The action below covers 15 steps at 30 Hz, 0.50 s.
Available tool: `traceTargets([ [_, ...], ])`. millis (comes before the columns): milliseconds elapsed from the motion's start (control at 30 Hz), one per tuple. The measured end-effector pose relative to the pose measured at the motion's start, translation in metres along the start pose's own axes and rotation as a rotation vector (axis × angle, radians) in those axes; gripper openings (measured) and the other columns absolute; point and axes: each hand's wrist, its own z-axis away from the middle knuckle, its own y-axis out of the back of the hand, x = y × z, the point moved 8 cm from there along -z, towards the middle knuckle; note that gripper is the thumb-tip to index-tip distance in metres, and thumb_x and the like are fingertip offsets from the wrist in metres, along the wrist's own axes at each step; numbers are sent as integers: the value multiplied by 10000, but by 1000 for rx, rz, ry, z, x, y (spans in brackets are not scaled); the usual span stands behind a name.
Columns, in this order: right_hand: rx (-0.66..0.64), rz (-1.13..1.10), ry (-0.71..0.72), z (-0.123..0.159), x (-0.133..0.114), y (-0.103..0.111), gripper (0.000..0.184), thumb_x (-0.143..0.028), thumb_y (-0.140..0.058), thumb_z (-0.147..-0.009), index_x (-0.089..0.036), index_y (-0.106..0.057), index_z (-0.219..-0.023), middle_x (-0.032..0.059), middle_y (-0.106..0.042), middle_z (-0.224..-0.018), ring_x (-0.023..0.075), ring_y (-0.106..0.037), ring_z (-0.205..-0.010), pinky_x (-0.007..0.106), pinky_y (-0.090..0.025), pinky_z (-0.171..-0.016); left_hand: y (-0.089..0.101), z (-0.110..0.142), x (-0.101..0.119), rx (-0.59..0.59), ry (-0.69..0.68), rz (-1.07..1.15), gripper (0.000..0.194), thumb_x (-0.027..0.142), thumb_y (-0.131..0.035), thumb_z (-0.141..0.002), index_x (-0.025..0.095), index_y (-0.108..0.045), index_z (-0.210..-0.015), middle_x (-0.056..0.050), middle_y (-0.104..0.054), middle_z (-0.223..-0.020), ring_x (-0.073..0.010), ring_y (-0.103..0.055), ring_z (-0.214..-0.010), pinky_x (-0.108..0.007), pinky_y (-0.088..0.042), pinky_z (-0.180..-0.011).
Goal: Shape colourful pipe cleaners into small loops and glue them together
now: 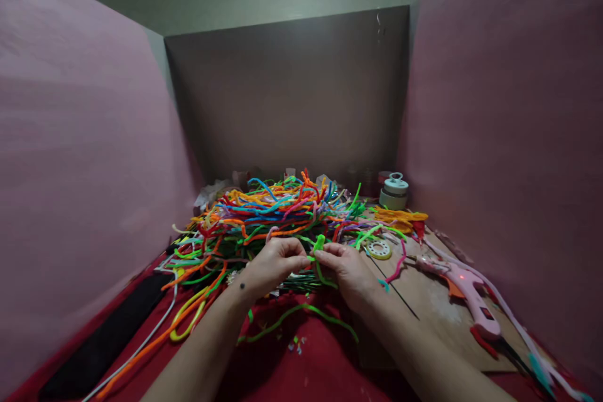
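In front of the big pile, my left hand (pixel 281 262) and my right hand (pixel 345 264) meet, thumbs and forefingers pinched. Between them is a bright green pipe cleaner (pixel 319 242), its upper part bent into a thick, rounded shape. One end of it hangs down by my right fingers. Both hands hold this piece, though the exact grip of the left fingertips is small and hard to make out. Below my wrists, another green pipe cleaner (pixel 301 309) lies in a loose curve on the red cloth (pixel 282 370).
A heap of multicoloured pipe cleaners (pixel 268 207) rises behind my hands. On the right, a pink glue gun (pixel 464 286) with its light on lies on a brown board (pixel 438 326), near a white-and-yellow ring (pixel 378 249). A pale green lidded jar (pixel 394 191) stands behind. Pink walls (pixel 513 138) flank the space.
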Motion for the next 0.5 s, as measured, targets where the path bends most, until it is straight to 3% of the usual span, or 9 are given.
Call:
traceTargets([
  [67, 26, -10, 36, 1, -2, 4, 216, -267, -719, -589, -122, -559, -602, -61, -464, -475, 39, -379, -431, 194, -263, -443, 7, 0, 1, 95, -12, 6, 235, 357, -598, -683, 142, -547, -604, 69, -404, -486, -55, -315, -435, -189, -226, -419],
  [200, 79, -146, 68, 3, -9, 8, 237, -260, -724, -587, -139, -521, -574, -54, -478, -480, 51, -399, -441, 201, -284, -451, 37, 13, 0, 531, -39, 214, 273, 426, -610, -677, 166, -528, -680, 80, -410, -496, -48, -322, -401, -183, -239, -397],
  [233, 94, -201, 60, 4, -10, 9, 247, -260, -732, -576, -144, -513, -578, -49, -494, -489, 56, -418, -446, 202, -303, -456, 38, 17, 0, 583, -42, 265, 280, 427, -627, -664, 168, -522, -684, 83, -406, -490, -45, -319, -391, -180, -233, -389],
  [300, 125, -296, 41, 6, -10, 9, 265, -253, -750, -544, -149, -513, -600, -44, -522, -504, 64, -451, -452, 200, -331, -462, 24, 18, -1, 529, -18, 338, 282, 413, -652, -644, 165, -523, -678, 82, -407, -478, -41, -316, -374, -175, -220, -372],
  [400, 137, -327, 35, 8, -9, 9, 281, -255, -760, -519, -145, -527, -632, -37, -541, -510, 64, -457, -439, 185, -301, -421, -16, 11, -1, 249, 57, 394, 266, 395, -640, -652, 153, -555, -726, 61, -468, -502, -44, -322, -353, -183, -214, -356],
  [500, 121, -247, 35, 8, -6, 10, 289, -291, -751, -530, -144, -516, -611, -51, -498, -474, 48, -393, -395, 184, -237, -377, -36, 8, 3, 130, 36, 330, 223, 360, -597, -685, 141, -554, -675, 54, -459, -502, -45, -294, -377, -190, -214, -379],
])
